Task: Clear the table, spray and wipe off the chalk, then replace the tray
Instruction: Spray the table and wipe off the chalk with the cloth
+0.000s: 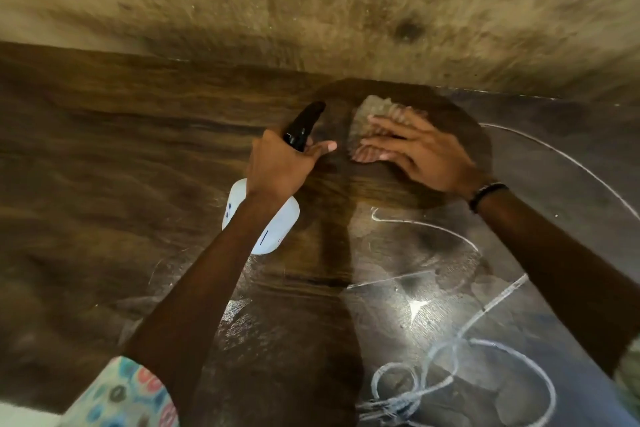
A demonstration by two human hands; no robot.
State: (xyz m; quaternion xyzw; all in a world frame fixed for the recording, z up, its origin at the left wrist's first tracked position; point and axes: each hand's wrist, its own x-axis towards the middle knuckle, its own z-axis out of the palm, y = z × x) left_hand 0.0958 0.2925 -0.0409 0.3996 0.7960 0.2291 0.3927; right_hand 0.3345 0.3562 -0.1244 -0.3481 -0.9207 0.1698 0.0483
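Your left hand [280,163] grips the neck of the spray bottle [273,222], fingers curled round it, thumb stretched toward the cloth; black nozzle pointing away from you, white body hanging below your wrist, above the table [104,184]. Just right of the bottle, your right hand [419,152] presses the grey cloth [374,114] flat on the wood, fingers spread and straight, holding nothing pinched. The cloth is blurred. Around it lies a dark wet patch. Chalk lines [460,347] lie nearer you than the bottle and to its right: curves and loops. A dark band [488,192] circles your right wrist.
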